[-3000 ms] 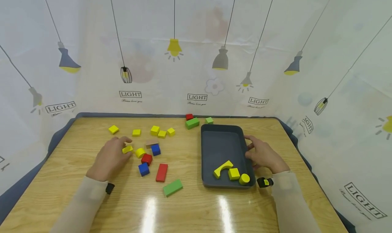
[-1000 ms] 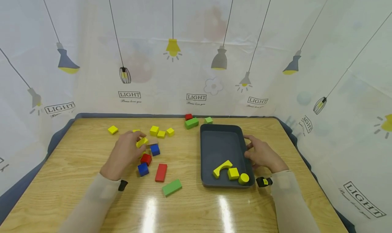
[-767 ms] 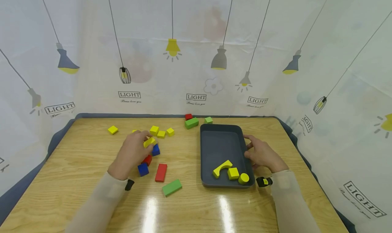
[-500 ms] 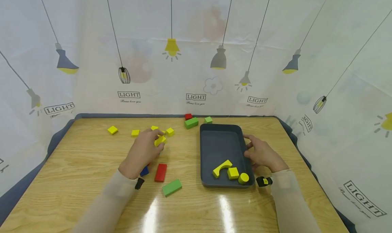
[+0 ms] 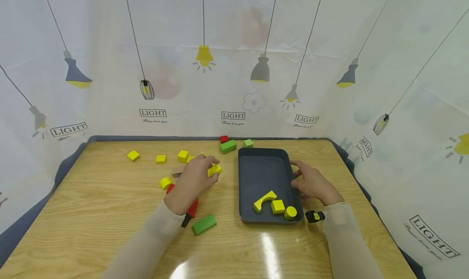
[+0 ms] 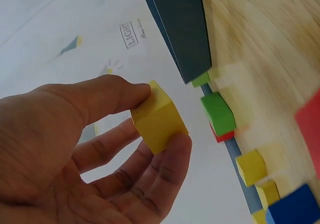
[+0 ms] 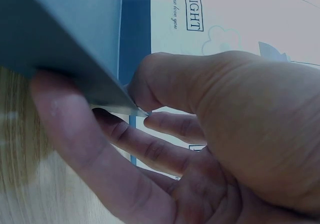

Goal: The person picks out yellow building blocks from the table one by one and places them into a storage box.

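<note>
A yellow block (image 5: 214,170) is pinched by the left hand (image 5: 194,179) above the desk (image 5: 91,214), just short of the dark tray (image 5: 258,177).

Since half a second ago, the block has been carried rightward, from over the scattered pieces to near the tray's left wall, and a yellow cylinder (image 5: 165,183) and a wooden block (image 5: 177,172) have been uncovered behind the hand; the tray and the yellow arch (image 5: 265,201), cube (image 5: 278,207) and short cylinder (image 5: 290,213) in it are unmoved. In the left wrist view, the block is gripped between the thumb (image 6: 115,96) and the curled fingers (image 6: 175,159), near their tips and clear of the palm. The tray's right side is held by the right hand (image 5: 313,184), its fingers bent against the wall.
</note>
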The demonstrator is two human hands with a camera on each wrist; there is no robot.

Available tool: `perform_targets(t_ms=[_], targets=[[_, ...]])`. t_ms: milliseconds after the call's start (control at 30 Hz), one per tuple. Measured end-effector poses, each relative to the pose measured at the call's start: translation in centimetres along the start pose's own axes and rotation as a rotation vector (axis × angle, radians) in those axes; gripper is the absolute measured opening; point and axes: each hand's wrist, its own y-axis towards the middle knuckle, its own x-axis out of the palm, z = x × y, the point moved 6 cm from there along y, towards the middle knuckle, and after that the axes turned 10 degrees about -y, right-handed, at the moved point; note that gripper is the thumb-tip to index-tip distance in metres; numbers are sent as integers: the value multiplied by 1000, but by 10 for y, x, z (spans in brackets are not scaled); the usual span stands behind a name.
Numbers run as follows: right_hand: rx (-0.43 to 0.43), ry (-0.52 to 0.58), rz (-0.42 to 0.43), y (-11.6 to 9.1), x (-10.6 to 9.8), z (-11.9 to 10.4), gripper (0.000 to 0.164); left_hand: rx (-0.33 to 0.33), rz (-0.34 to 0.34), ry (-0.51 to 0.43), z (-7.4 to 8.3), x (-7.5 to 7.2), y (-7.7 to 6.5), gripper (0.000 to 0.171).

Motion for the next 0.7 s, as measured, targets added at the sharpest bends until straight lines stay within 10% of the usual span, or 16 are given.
perform_targets(t_ms=[700], targets=[[4,9,-7,1,2,0,74,61,-103,-38,48,49,8,36]])
